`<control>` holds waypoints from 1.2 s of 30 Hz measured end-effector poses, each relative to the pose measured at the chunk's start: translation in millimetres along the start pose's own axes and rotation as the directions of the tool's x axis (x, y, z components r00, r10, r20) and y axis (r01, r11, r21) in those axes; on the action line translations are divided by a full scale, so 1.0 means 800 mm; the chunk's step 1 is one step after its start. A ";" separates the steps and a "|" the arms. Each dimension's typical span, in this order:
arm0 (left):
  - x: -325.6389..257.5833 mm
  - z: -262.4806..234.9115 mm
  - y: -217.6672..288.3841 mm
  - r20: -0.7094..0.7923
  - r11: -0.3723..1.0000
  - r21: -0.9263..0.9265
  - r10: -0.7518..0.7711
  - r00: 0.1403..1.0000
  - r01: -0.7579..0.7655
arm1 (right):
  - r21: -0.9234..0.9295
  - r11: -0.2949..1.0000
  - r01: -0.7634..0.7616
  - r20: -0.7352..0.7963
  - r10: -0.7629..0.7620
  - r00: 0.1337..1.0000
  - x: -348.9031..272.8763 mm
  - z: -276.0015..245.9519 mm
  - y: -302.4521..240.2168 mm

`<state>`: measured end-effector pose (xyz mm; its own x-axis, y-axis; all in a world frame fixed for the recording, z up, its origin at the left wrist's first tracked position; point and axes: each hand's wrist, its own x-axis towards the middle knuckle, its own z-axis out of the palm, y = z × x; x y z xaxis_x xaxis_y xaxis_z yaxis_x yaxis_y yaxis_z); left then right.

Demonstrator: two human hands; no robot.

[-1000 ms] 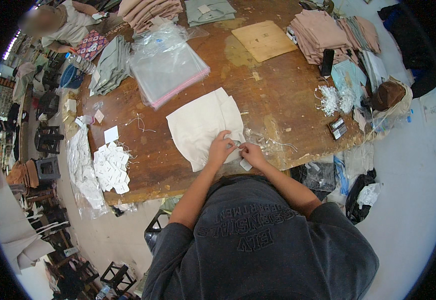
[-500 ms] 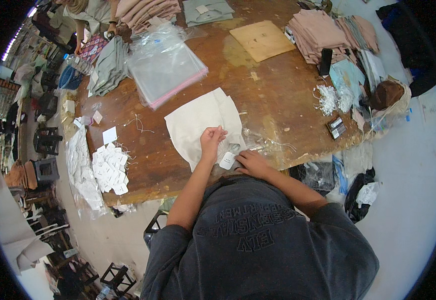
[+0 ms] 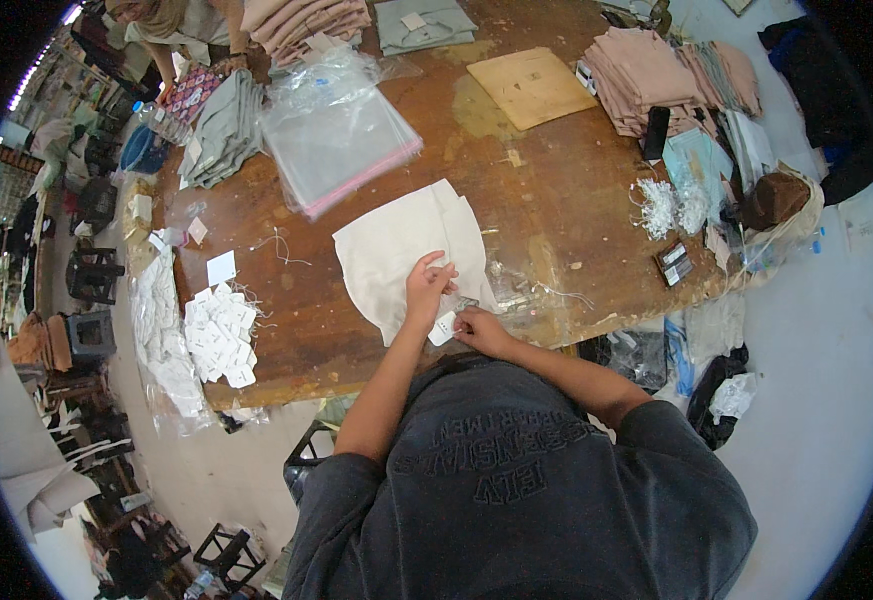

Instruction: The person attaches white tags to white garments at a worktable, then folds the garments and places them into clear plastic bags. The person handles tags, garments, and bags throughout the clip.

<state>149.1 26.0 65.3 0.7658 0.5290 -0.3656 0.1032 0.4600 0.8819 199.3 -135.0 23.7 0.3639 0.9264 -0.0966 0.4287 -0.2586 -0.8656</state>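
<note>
A folded cream garment (image 3: 396, 245) lies flat on the wooden table in front of me. My left hand (image 3: 426, 290) rests over its near right part, fingers loosely bent and apart, with nothing visible between them. Beside it, at the garment's near edge, my right hand (image 3: 484, 332) pinches the edge of a small white hang tag (image 3: 442, 328). A small greyish patch (image 3: 466, 303) shows between the hands; I cannot make out what it is. Any string on the tag is too small to see.
Loose white tags (image 3: 221, 335) are heaped at left. Clear plastic bags (image 3: 341, 150) lie beyond the garment, near folded grey clothes (image 3: 224, 130). White strings (image 3: 653, 207) and pink garments (image 3: 641, 70) sit at right. Another person (image 3: 181, 35) is at the far left.
My right hand has moved left and closed its fingers at the tag, which has shifted slightly left and tilted. The fingers of my left hand have spread a little.
</note>
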 end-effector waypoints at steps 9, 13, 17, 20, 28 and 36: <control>-0.001 0.003 0.004 0.029 0.998 0.057 0.005 1.000 -0.007 | 0.250 0.927 -0.280 -0.054 0.302 0.952 -0.006 -0.011 -0.007; -0.001 -0.007 0.004 0.005 0.993 0.110 0.038 0.999 -0.039 | 0.212 0.942 -0.262 -0.116 0.290 0.950 -0.018 -0.036 0.007; -0.003 -0.007 -0.002 0.029 0.988 0.149 0.024 0.999 -0.028 | 0.117 0.972 -0.206 -0.199 0.226 0.954 -0.015 -0.027 0.014; -0.003 -0.009 -0.004 0.037 0.988 0.150 0.040 0.999 -0.045 | 0.096 0.988 -0.123 -0.304 0.146 0.941 -0.010 -0.015 0.012; -0.010 -0.030 -0.013 0.040 0.987 0.161 0.014 0.999 -0.020 | -0.387 0.905 0.175 -0.012 -0.195 0.981 -0.028 -0.039 0.017; -0.019 -0.019 -0.025 0.152 0.942 0.304 0.100 0.983 -0.142 | -0.413 0.910 -0.028 -0.133 -0.030 0.991 -0.024 -0.023 0.022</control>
<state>125.8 19.9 48.5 0.8598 0.4577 -0.2265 0.1810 0.1416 0.9732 215.2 -162.3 19.0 0.4572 0.8893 -0.0044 0.7218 -0.3740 -0.5823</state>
